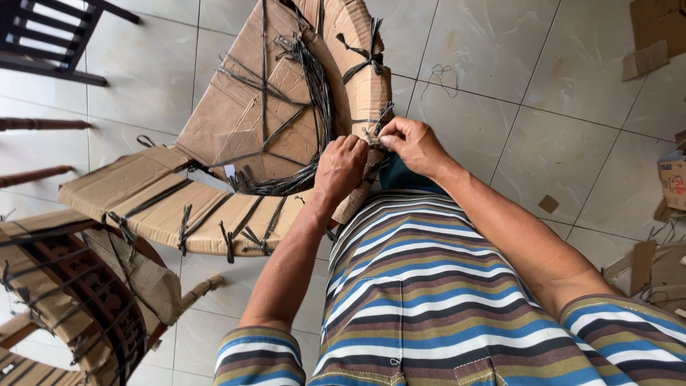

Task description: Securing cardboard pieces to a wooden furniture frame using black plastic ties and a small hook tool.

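Head view, looking down the person's striped shirt [421, 300] to a tiled floor [557, 143].

Both hands meet at the near right edge of a cardboard-wrapped chair frame [250, 121], which lies tipped on the floor just ahead of the person's body. The cardboard is lashed on with black plastic straps [314, 86], knotted at intervals along the curved rim and bunched thick where the back joins the seat.

Left hand [340, 168]: fingers curled shut, knuckles up, pressed against the cardboard rim; it seems to pinch a strap end, though the strap is hidden under the fingers.

Right hand [412, 145]: thumb and forefinger pinched together on a strap knot [373, 136] at the rim, other fingers folded. The two hands touch or nearly touch at the knot.

A flat cardboard-wrapped section [164, 207] stretches toward the left, crossed by more tied straps.

Bottom left corner of the floor: a second wrapped piece of furniture [78, 286], wooden lattice showing between cardboard and straps. Top left: dark wooden chair legs [43, 36]. Right edge: loose cardboard scraps [647, 53] and a small printed carton [673, 182]. A loose strap loop [443, 75] lies on the tiles beyond the hands.
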